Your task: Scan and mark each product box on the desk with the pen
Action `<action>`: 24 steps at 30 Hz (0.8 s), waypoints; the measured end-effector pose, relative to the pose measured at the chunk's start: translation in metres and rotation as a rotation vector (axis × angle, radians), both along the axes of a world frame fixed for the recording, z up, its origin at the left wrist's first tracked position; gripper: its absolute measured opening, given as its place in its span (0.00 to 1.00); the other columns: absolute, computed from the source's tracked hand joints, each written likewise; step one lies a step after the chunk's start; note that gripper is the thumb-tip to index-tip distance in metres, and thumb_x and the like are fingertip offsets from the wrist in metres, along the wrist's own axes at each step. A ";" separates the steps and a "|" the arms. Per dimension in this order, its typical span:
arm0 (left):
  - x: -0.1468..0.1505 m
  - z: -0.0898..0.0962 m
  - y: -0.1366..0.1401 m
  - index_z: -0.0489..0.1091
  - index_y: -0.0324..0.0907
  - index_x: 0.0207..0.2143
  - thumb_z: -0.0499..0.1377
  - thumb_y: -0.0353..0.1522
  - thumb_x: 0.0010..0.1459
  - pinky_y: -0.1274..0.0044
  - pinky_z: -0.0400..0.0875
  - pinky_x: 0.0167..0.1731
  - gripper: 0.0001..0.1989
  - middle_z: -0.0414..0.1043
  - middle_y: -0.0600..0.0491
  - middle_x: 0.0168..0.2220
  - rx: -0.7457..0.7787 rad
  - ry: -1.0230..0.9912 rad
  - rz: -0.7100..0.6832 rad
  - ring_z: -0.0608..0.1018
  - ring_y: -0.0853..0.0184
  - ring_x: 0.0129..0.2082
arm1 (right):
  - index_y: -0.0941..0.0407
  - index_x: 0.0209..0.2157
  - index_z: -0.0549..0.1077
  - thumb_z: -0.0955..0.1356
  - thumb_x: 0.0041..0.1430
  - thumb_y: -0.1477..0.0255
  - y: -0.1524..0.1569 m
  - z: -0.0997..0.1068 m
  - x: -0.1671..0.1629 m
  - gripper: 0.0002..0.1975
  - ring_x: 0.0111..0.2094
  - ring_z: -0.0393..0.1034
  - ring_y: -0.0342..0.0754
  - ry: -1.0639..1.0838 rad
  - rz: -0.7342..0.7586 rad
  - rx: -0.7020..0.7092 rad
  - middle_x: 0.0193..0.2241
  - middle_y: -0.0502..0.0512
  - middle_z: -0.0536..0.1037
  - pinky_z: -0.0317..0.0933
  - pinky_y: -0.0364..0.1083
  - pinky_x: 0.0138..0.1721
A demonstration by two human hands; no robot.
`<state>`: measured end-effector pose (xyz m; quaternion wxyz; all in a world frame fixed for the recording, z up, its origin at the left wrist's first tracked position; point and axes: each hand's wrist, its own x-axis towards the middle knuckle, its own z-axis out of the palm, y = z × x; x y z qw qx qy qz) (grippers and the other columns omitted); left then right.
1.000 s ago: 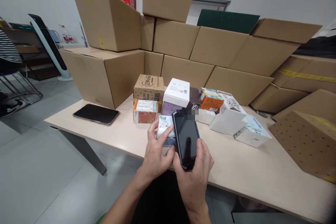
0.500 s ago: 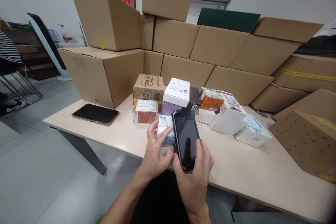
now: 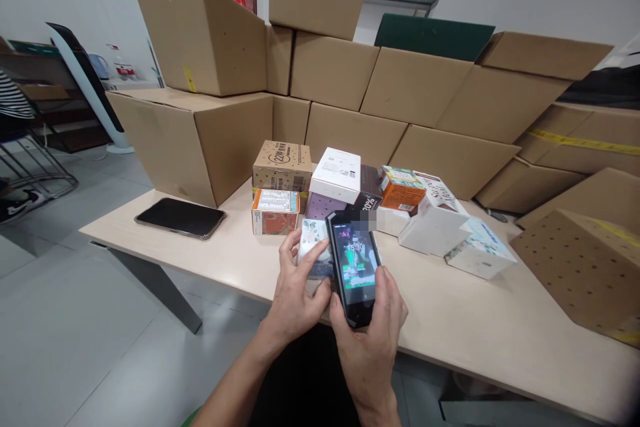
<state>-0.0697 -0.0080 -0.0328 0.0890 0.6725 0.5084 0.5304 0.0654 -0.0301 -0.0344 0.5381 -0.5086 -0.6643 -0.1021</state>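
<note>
A black handheld phone (image 3: 354, 265) is in my right hand (image 3: 367, 333), thumb along its lower left edge and fingers round its right side. Its screen is lit and reads 15:30. To its left, my left hand (image 3: 300, 287) grips a small white and blue floral box (image 3: 313, 232); the index finger lies across the box and reaches the phone's left edge. Part of the box is hidden behind the fingers and the phone. Just beyond my hands stand an orange and white box (image 3: 275, 212), a purple box (image 3: 324, 208) and a white box (image 3: 336, 175) on top of it.
Cartons (image 3: 350, 130) are stacked along the back of the table (image 3: 440, 307). Another phone (image 3: 181, 217) lies dark at the left. White boxes (image 3: 435, 223), an orange box (image 3: 401, 195) and a blue and white box (image 3: 481, 255) stand right of centre. A dotted carton (image 3: 575, 267) is at far right.
The screen of the phone in my right hand has gone from dark to lit, showing the time. Both hands keep almost the same position.
</note>
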 end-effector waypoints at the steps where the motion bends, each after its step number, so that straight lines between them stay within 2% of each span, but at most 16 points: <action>1: 0.000 0.000 0.000 0.59 0.52 0.64 0.59 0.26 0.58 0.53 0.55 0.66 0.33 0.42 0.46 0.67 0.005 0.002 0.003 0.51 0.50 0.71 | 0.58 0.67 0.55 0.72 0.59 0.64 -0.001 0.000 0.001 0.39 0.58 0.62 0.65 0.003 0.000 0.002 0.59 0.74 0.66 0.63 0.66 0.52; 7: 0.001 -0.002 0.001 0.61 0.52 0.63 0.59 0.26 0.58 0.54 0.58 0.65 0.31 0.45 0.46 0.66 0.028 -0.001 0.038 0.55 0.51 0.69 | 0.57 0.67 0.56 0.71 0.59 0.63 -0.004 0.003 0.018 0.39 0.59 0.62 0.64 0.056 -0.044 -0.001 0.60 0.72 0.66 0.62 0.66 0.54; 12: 0.003 -0.002 0.001 0.63 0.51 0.62 0.59 0.26 0.59 0.55 0.59 0.64 0.29 0.46 0.45 0.65 0.033 0.018 0.075 0.57 0.52 0.68 | 0.59 0.67 0.58 0.71 0.58 0.59 -0.006 0.004 0.059 0.40 0.59 0.63 0.67 0.085 -0.243 -0.048 0.59 0.72 0.68 0.58 0.67 0.56; 18: 0.004 -0.003 0.002 0.64 0.50 0.60 0.59 0.29 0.62 0.56 0.61 0.64 0.24 0.48 0.45 0.64 0.047 0.012 0.089 0.58 0.53 0.67 | 0.61 0.64 0.63 0.67 0.58 0.51 -0.001 -0.012 0.109 0.39 0.56 0.65 0.69 -0.005 -0.356 -0.134 0.54 0.73 0.72 0.56 0.68 0.55; 24: 0.002 -0.006 0.006 0.68 0.52 0.58 0.59 0.31 0.64 0.58 0.65 0.63 0.20 0.53 0.46 0.61 0.096 0.000 0.101 0.63 0.55 0.65 | 0.63 0.58 0.69 0.62 0.59 0.46 0.008 -0.028 0.120 0.39 0.49 0.68 0.67 -0.108 -0.405 -0.208 0.47 0.73 0.73 0.59 0.66 0.50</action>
